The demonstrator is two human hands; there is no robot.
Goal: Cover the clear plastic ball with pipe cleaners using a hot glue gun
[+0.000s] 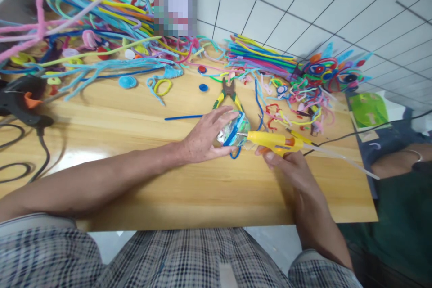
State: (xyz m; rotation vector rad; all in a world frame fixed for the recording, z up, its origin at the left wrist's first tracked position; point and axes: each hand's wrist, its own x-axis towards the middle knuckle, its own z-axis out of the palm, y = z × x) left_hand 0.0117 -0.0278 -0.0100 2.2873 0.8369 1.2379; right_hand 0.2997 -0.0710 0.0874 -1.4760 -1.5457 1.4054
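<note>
My left hand [205, 137] is wrapped around a shiny, iridescent rounded object [245, 122] with blue pipe cleaner [232, 135] lying across it. My right hand [286, 162] grips a yellow glue gun [270, 138], whose metal nozzle points at the blue pipe cleaner, touching or nearly so. A clear glue stick [340, 158] sticks out of the gun's back end. Just beyond the held object lie pliers [229, 90] with yellow and green handles, jaws pointing away. A straight blue pipe cleaner [182, 117] rests on the wood left of the pliers, its right end behind my left hand.
Bundles of coloured pipe cleaners [111, 9] pile up at the back left, with another bundle [259, 56] by the tiled wall. Scraps [313, 103] and finished pieces [347, 74] sit at right. A black glue gun [27, 99] stands left. Another person's arm [398, 162] shows at right.
</note>
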